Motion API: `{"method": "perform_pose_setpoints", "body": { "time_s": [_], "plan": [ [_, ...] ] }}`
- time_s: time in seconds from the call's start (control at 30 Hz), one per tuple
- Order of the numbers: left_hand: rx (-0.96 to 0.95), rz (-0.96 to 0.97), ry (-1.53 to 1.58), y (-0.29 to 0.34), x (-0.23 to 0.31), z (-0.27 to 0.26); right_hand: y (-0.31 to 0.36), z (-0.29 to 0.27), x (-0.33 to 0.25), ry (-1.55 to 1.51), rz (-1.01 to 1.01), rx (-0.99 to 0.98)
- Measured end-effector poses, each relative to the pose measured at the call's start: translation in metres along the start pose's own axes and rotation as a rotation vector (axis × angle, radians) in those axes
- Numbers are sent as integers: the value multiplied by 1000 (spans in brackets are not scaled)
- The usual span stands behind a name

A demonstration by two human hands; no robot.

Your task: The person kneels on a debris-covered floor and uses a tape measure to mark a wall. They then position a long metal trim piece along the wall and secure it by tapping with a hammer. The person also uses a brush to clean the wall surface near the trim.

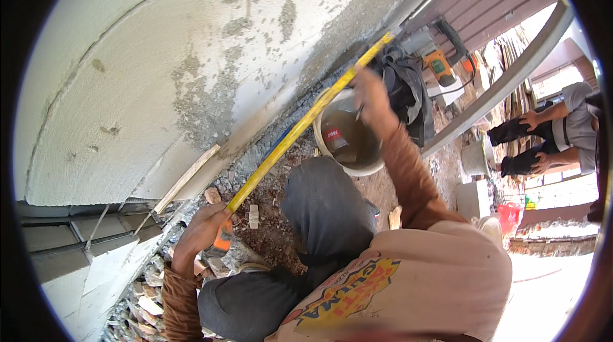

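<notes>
My left hand [203, 230] is closed around the orange case of a tape measure [222, 238], low by the foot of the wall. Its yellow blade [297, 130] stretches diagonally up and to the right along the wall base. Farther out, my right hand [375, 103] is closed at the blade, which extends a little past it. That hand is smeared by motion. A thin, dark, pencil-like thing shows beside its fingers, too small to name surely. Below the blade and right hand stands a round bucket [321, 126] of murky water with a red label inside.
A partly plastered wall [147, 80] fills the left. Rubble [148, 307] lies bottom left. Dark cloth [408, 90] and an orange-and-black power tool [439, 64] lie beyond the bucket. A grey beam [511, 87] slants at right; another person [562, 128] is past it.
</notes>
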State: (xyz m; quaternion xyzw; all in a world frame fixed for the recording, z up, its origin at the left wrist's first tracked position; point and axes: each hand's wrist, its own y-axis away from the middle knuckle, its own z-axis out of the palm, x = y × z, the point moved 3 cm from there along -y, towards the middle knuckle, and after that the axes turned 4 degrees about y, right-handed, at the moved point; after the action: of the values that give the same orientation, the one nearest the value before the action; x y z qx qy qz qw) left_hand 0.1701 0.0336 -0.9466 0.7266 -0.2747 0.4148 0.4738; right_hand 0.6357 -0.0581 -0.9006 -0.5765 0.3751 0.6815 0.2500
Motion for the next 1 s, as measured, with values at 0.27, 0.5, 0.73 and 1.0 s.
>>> {"method": "perform_pose_setpoints", "body": {
  "time_s": [0.27, 0.5, 0.73, 1.0],
  "plan": [
    [17, 46, -184, -65, 55, 10, 53, 68, 51, -18, 99, -167],
    [10, -201, 18, 6, -26, -16, -88, 14, 13, 9, -82, 282],
    [-26, -334, 136, 72, -62, -14, -136, -29, 8, 8, -134, 404],
    [2, 221, -451, -15, 6, -2, -14, 37, 79, -114, 63, 177]
  ]
}}
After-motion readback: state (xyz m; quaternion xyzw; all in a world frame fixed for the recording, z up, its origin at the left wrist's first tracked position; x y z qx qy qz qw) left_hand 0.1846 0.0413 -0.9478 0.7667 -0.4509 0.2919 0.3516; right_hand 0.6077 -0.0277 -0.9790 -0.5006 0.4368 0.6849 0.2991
